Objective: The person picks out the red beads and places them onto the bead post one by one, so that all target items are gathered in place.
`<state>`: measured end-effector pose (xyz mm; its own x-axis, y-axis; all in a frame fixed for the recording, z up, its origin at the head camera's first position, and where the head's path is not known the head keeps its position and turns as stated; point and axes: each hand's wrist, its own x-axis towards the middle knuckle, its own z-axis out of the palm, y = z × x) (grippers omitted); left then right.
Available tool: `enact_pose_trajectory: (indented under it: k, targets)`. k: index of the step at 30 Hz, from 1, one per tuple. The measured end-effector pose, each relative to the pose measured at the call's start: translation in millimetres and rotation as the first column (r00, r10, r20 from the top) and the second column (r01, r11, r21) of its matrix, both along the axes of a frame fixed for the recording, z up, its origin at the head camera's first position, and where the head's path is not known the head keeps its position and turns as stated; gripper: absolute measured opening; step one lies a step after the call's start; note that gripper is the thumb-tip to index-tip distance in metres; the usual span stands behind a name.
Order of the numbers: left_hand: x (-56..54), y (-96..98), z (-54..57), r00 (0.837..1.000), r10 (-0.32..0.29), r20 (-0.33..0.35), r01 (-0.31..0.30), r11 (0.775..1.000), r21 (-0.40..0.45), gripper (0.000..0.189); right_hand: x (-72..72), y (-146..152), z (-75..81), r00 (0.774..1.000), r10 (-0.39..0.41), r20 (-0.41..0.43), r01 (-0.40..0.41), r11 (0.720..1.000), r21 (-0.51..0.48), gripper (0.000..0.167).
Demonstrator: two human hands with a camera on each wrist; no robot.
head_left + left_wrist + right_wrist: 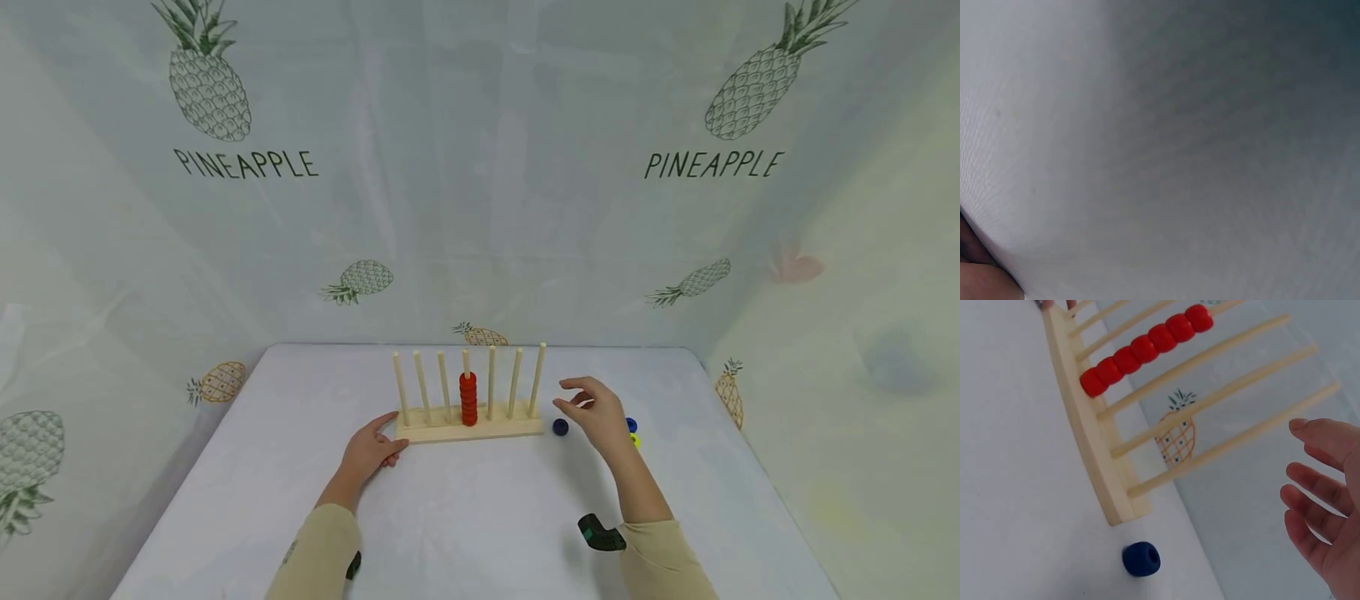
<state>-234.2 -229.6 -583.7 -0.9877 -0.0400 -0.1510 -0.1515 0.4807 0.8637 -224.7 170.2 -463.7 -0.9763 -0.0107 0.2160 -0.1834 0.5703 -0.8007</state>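
Observation:
A wooden peg rack [435, 433] with several upright pegs stands toward the back of the table. Red beads [468, 400] are stacked on its middle peg, whose tip shows above them. My left hand [367, 452] grips the rack's left end, thumb at the front edge and a finger behind. Beyond the right end lies a dark blue bead [1141, 559], its hole visible in the right wrist view. Above and right of that bead hovers my right hand [596, 414], fingers loosely bent, thumb and forefinger apart, holding nothing. The left wrist view shows mostly blurred grey and some skin [988, 281].
A blue bead [631, 425] and a yellow bead [634, 439] lie right of my right hand, partly hidden by it. The white table [480, 517] ends at a pineapple-printed curtain [480, 208] behind the rack. Black devices sit at both wrists.

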Motion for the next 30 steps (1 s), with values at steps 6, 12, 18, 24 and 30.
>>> enact_pose_trajectory:
  k: [6,12,18,24,30]
  targets:
    - [-0.6,0.2,0.6,1.000,0.000,-0.002,0.000,1.000,0.002,0.070,-1.9,10.4,-7.9,1.000,-0.017,0.019,0.017,1.000,-0.012,0.032]
    - [-0.3,0.1,1.4,1.000,-0.013,0.002,0.013,1.000,-0.015,0.070,-3.6,18.6,-16.5,0.999,-0.029,0.021,0.029,0.999,-0.015,0.032]
    - [0.3,-1.8,3.5,1.000,-0.012,0.013,0.013,0.999,-0.033,0.070,-8.7,24.6,-24.9,0.998,-0.054,0.011,0.054,0.998,-0.017,0.033]
    - [0.7,-2.1,5.1,1.000,-0.012,0.025,0.012,1.000,-0.018,0.070,-14.1,30.3,-34.4,0.993,-0.098,0.066,0.099,0.995,-0.011,0.035]
    - [0.2,-0.2,4.1,1.000,-0.008,0.020,0.008,1.000,-0.018,0.070,-17.3,38.7,-42.4,0.989,-0.116,0.096,0.114,0.993,0.025,0.036]
